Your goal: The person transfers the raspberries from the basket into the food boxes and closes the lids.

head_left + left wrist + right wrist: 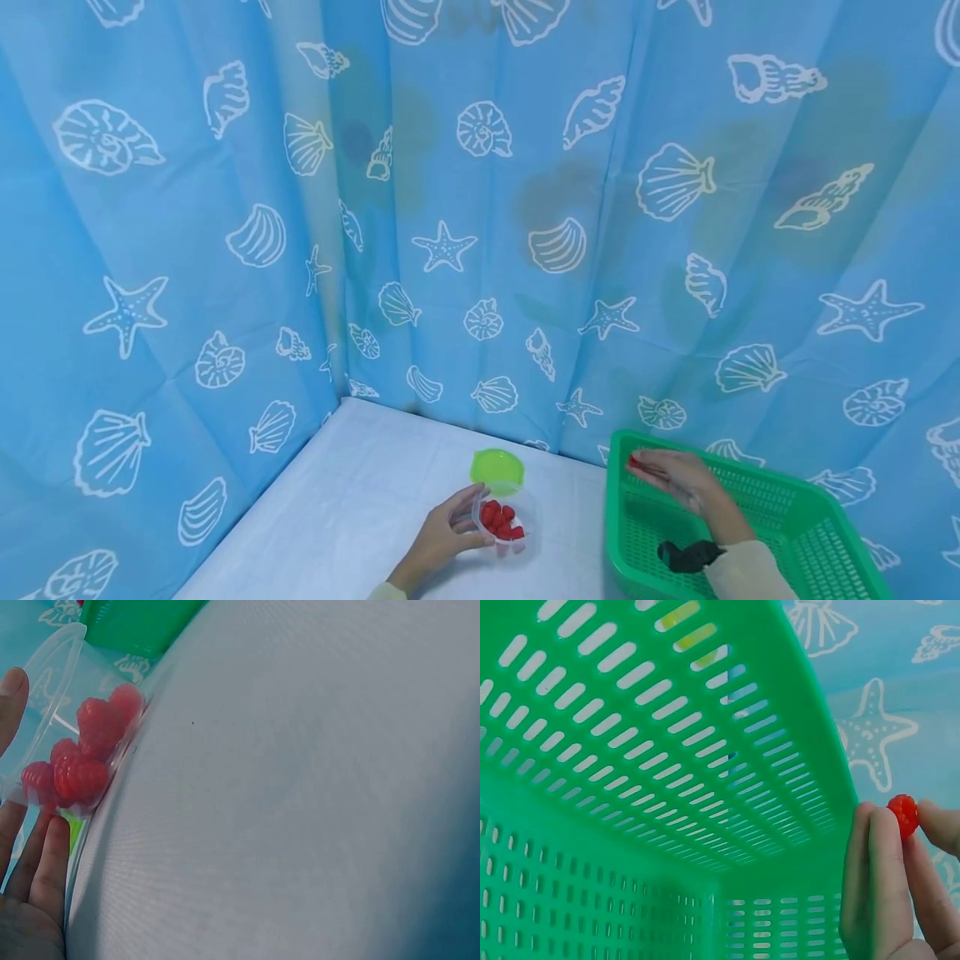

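A clear plastic tub (pixel 532 527) stands on the white table, with several red raspberries (pixel 81 778) inside. My left hand (pixel 438 535) holds it from the left side, thumb and fingers spread around its wall. Between the thumb and fingertips of my right hand (pixel 686 483) a single raspberry (pixel 904 815) is pinched. That hand is over the left part of a green slotted plastic basket (pixel 613 525), near its far rim. In the right wrist view, the basket's inside shows no fruit.
Behind the tub lies a lime-green lid (pixel 497 467) on the white tabletop (pixel 322 508). Blue curtains (pixel 480 250) with white shell and starfish prints rise along the left and back edges. A black strap-like piece (pixel 686 557) is at the right wrist.
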{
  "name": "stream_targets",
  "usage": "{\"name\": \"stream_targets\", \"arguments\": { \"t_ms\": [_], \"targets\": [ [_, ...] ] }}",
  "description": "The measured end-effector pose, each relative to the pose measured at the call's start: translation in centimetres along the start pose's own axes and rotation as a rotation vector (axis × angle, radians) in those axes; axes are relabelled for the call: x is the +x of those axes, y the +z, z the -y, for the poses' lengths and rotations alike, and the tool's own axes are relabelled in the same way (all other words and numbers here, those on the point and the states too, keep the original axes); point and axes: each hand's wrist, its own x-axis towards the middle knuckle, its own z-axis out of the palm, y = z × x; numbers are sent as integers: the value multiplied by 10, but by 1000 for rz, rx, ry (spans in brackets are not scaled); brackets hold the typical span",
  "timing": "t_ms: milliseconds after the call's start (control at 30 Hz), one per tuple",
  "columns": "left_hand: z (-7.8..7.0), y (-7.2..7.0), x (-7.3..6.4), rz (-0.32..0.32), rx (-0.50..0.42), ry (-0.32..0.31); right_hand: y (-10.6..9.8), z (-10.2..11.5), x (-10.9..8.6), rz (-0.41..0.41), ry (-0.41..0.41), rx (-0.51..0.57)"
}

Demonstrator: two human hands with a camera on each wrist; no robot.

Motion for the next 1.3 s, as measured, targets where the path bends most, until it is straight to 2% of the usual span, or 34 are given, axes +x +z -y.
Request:
{"name": "stream_targets", "arguments": {
  "t_ms": [100, 200, 300, 400, 500, 700, 900, 1100, 1300],
  "targets": [
    [1, 0, 0, -1, 1, -1, 4, 0, -3, 6, -49, -64],
    [3, 0, 1, 1, -4, 5, 13, 5, -8, -3, -116, -181],
    [3, -1, 1, 4, -8, 8, 27, 11, -15, -35, -185, -355],
    [2, -1, 0, 4, -6, 9, 47, 16, -22, -103, -253, -526],
    [2, -2, 0, 5, -10, 7, 65, 17, -26, -132, -328, -631],
    [1, -1, 1, 5, -21, -5, 97, 9, -25, -124, -439, -625],
    [2, -1, -1, 4, -26, -4, 129, -5, -28, -131, -460, -630],
    [4, 0, -3, 22, -43, 11, 148, -20, -31, -105, -452, -606],
    [2, -2, 1, 3, -26, -12, 161, -41, -27, -56, -524, -593]
  ]
}}
